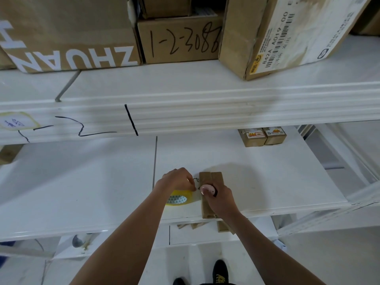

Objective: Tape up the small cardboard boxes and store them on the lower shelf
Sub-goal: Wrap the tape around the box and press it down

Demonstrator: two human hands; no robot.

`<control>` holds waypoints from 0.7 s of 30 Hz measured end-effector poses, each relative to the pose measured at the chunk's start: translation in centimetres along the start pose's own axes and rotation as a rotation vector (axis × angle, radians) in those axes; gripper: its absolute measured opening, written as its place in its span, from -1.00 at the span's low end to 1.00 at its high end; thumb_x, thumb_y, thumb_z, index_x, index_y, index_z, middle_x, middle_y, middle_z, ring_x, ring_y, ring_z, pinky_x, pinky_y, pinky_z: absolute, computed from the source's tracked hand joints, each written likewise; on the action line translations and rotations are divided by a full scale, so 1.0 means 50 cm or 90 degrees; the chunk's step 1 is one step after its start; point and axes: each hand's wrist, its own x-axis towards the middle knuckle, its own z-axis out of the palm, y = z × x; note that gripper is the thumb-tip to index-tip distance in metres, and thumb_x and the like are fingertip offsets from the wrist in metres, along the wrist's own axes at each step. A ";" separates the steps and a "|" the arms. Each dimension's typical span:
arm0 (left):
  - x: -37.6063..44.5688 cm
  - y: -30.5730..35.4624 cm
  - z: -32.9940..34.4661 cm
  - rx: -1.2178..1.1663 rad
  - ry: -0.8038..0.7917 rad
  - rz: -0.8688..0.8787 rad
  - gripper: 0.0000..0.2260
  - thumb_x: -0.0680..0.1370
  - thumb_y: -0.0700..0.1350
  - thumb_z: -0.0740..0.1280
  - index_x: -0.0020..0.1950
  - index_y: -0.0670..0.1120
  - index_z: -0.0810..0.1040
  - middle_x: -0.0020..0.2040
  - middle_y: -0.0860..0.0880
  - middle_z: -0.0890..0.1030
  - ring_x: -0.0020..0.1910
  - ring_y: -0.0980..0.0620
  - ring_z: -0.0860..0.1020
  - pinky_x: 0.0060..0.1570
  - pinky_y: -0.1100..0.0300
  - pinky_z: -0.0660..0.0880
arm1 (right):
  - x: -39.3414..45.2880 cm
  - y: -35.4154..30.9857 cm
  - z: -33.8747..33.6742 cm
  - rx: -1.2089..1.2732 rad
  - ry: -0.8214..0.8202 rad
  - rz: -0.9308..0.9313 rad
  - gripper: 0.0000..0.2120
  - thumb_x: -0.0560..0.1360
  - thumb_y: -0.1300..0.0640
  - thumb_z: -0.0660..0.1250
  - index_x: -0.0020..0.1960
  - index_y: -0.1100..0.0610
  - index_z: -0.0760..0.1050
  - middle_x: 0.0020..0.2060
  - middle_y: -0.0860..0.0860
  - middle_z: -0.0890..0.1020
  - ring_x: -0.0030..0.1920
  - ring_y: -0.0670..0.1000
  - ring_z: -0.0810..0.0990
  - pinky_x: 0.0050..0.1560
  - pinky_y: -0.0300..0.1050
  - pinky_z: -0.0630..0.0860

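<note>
A small brown cardboard box (211, 178) lies on the white middle shelf (277, 182) near its front edge. My right hand (219, 197) rests over the box and grips a small pink tool with a black part. My left hand (178, 178) is just left of the box, above a yellowish roll of clear tape (178, 199), and pinches the tape strip that stretches toward the box. Two more small boxes with labels (262, 136) stand at the back right of the same shelf. Several small cardboard pieces (205, 224) show on the shelf below.
Large cardboard boxes (178, 40) fill the upper shelf. The white shelf beam (185, 116) with black marker lines hangs above the work spot. A metal shelf frame (349, 182) stands to the right. My black shoes (220, 273) show on the floor below.
</note>
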 end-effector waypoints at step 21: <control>0.008 0.001 0.018 0.022 0.079 -0.018 -0.76 0.46 0.16 0.45 0.05 0.10 0.72 -0.02 0.08 0.68 -0.08 0.02 0.61 -0.08 0.15 0.52 | 0.005 -0.003 0.001 -0.031 -0.018 -0.021 -0.86 0.59 0.05 0.37 -0.08 -0.18 0.54 -0.23 -0.15 0.64 -0.25 -0.16 0.60 -0.33 -0.46 0.49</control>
